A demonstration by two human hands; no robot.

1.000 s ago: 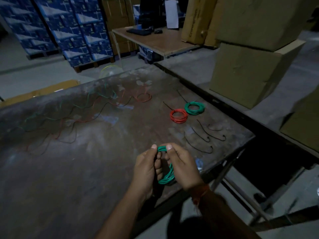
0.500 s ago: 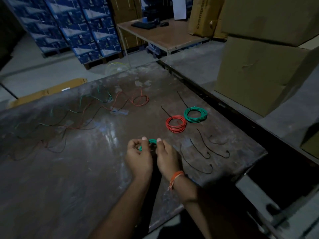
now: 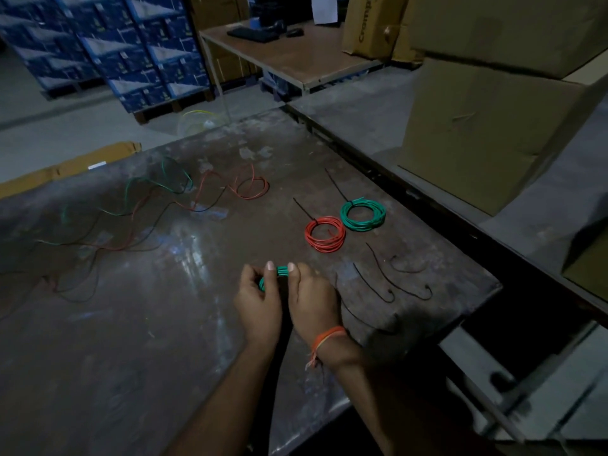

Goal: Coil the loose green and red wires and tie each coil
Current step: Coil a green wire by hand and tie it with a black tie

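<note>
Both hands hold a small green wire coil (image 3: 280,272) just above the dark metal table (image 3: 138,324); most of the coil is hidden behind the fingers. My left hand (image 3: 260,302) grips its left side and my right hand (image 3: 312,299) pinches its top right. A tied red coil (image 3: 325,237) and a tied green coil (image 3: 362,214) lie farther right, each with a black tie sticking out. Loose green and red wires (image 3: 138,212) sprawl over the table's far left. Several black ties (image 3: 391,284) lie to the right of my hands.
The table's right edge (image 3: 473,301) is close to the ties, with a gap beyond it. Large cardboard boxes (image 3: 487,126) stand on the grey surface at the right. Stacked blue cartons (image 3: 108,44) and a wooden desk (image 3: 289,51) are at the back.
My hands carried the green coil from near the table's front edge farther onto the table, toward the tied coils. More of the coil is now hidden by the fingers.
</note>
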